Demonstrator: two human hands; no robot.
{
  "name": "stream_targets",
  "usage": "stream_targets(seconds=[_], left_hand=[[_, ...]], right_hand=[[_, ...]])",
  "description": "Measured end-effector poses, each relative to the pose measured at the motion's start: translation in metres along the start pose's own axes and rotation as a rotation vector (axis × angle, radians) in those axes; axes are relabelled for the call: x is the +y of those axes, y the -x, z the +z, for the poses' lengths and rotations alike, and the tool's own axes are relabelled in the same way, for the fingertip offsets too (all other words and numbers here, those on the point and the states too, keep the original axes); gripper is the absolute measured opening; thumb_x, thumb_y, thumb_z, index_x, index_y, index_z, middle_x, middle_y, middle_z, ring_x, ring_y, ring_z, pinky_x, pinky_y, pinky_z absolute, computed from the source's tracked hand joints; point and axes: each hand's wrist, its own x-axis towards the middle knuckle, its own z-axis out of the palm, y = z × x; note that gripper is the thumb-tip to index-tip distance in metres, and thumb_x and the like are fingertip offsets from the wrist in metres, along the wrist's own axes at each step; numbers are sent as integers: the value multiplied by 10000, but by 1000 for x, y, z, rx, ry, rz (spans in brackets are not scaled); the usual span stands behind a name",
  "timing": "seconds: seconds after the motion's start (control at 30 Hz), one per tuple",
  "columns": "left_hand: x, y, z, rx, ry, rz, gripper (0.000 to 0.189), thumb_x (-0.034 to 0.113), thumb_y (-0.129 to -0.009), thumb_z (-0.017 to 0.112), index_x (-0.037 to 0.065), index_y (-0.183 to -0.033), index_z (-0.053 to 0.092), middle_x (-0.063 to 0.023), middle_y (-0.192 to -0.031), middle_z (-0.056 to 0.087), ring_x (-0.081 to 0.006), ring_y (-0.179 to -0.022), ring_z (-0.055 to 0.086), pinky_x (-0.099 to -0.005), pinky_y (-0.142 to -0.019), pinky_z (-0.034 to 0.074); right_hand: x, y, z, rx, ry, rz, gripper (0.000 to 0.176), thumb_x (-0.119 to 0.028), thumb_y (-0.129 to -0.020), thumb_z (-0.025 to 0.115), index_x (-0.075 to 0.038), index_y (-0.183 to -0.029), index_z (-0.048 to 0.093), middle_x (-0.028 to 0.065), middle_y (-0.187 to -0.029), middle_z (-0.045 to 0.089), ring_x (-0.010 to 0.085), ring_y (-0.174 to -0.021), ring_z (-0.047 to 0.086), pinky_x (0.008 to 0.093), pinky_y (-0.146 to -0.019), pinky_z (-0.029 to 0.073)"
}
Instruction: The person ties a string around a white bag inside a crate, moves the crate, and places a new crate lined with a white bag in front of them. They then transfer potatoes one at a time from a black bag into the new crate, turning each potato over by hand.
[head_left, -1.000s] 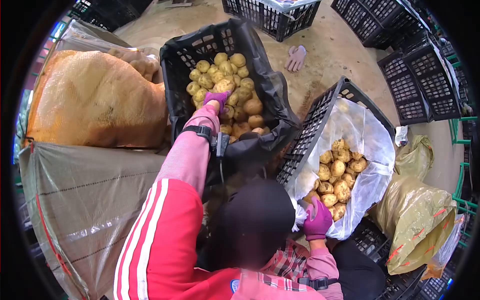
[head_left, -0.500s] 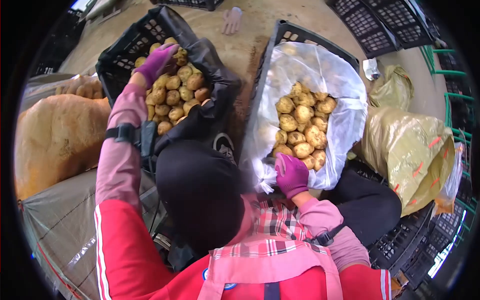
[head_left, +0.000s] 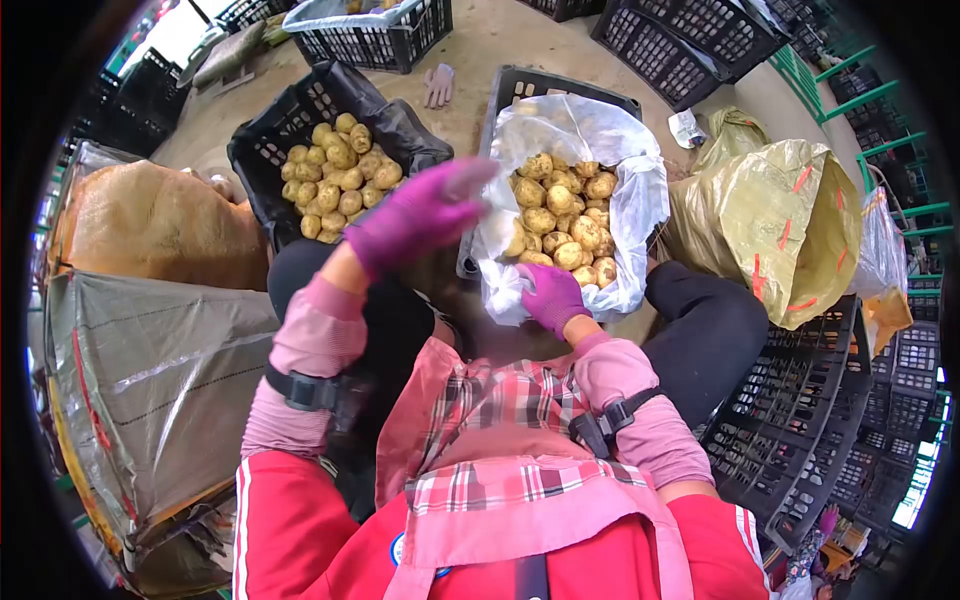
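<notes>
Taking the person's chest as the clock's centre, two open crates stand side by side on the floor: the left crate [head_left: 270,150] at eleven o'clock, the right crate [head_left: 515,88] between twelve and one. The right one's near end comes between the bent knees, probably so that it is the easier of the two to reach.

The right hand [head_left: 553,298] is closed on the near edge of the white liner [head_left: 645,195], apparently to hold the mouth of it down and open. The left hand [head_left: 415,220] hangs in the air between the crates, its fingers stretched towards one o'clock — motion blur hides the fingertips, so I cannot tell whether its grip has anything in it.

The potatoes [head_left: 565,225] in the right crate lie heaped inside the liner, round to oval, yellow-tan, many with brown patches that look like soil. The second heap [head_left: 335,180], in the left crate, looks paler and cleaner, with a dark liner [head_left: 415,135] folded over the side at one o'clock of that crate, perhaps to leave the top clear for reaching in.

A loose glove [head_left: 438,85] lies on the floor at twelve o'clock, beyond both crates — well apart from either hand.
</notes>
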Motion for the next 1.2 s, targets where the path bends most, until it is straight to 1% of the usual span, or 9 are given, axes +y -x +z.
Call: stream_targets(seconds=[0.1,0.17,0.3,0.43,0.57,0.8,0.9,1.0,1.2], left_hand=[[-71,10,100,-161,-288,177,681,225,-799,694,102,-1426,457,-146,-1404,521,-350,-1358,430,-481,-1118,346],[-57,19,118,-419,-808,-35,759,271,-760,712,148,-1454,428,-144,-1377,539,-357,-1390,386,-563,-1146,251],[-78,8,115,-446,-938,-164,498,229,-734,685,149,-1222,624,-79,-1274,599,-293,-1344,439,-570,-1149,218],[-85,27,112,13,-1042,3,243,210,-769,625,143,-992,694,-63,-1106,637,-238,-1194,543,-548,-1100,295],[-64,31,83,-101,-880,-269,216,213,-760,634,128,-945,704,-84,-979,675,-273,-1005,619,-464,-973,417],[-65,41,62,122,-420,-313,296,256,-819,706,57,-1035,673,-153,-988,677,-340,-941,646,-427,-824,514],[-64,35,71,206,-215,-284,419,269,-836,715,45,-1180,630,-166,-1079,671,-330,-972,653,-409,-851,520],[-72,33,88,301,-97,-289,538,311,-889,699,4,-1301,539,-164,-1101,669,-289,-996,664,-371,-857,527],[-56,14,106,-134,1128,-652,539,455,-1017,487,29,-1347,504,-93,-1078,666,-169,-943,680,-300,-820,567]], right_hand=[[-10,7,-15,-103,132,-38,397,-363,-803,660,-139,-1130,654,123,-1067,683,331,-971,642,450,-844,494],[-8,4,-10,-130,184,51,445,-385,-754,698,-150,-1130,657,127,-1056,687,329,-975,646,450,-840,503],[-5,-11,0,-231,150,150,393,-396,-769,688,-153,-1077,668,128,-1032,689,335,-969,649,463,-822,507],[-17,-19,-25,-302,-237,198,316,-278,-869,675,-85,-1118,663,116,-1072,700,254,-1008,668,376,-879,512],[24,-38,-25,-17,-1028,317,420,-244,-887,700,-6,-1224,623,114,-1126,692,183,-1052,648,311,-912,502],[-2,-108,25,-155,192,362,670,-435,-738,754,-25,-1240,587,208,-1162,652,334,-1116,619,388,-949,489],[26,-117,-7,-405,-273,414,736,-424,-708,808,-22,-1271,558,189,-1216,630,319,-1117,615,359,-941,494],[29,-74,-32,-161,-997,368,813,-191,-683,868,-41,-1379,474,109,-1234,612,194,-1119,600,311,-961,483],[-38,-25,-97,-103,-1413,169,838,-12,-705,800,-53,-1439,397,109,-1366,518,188,-1234,527,317,-1036,436]])
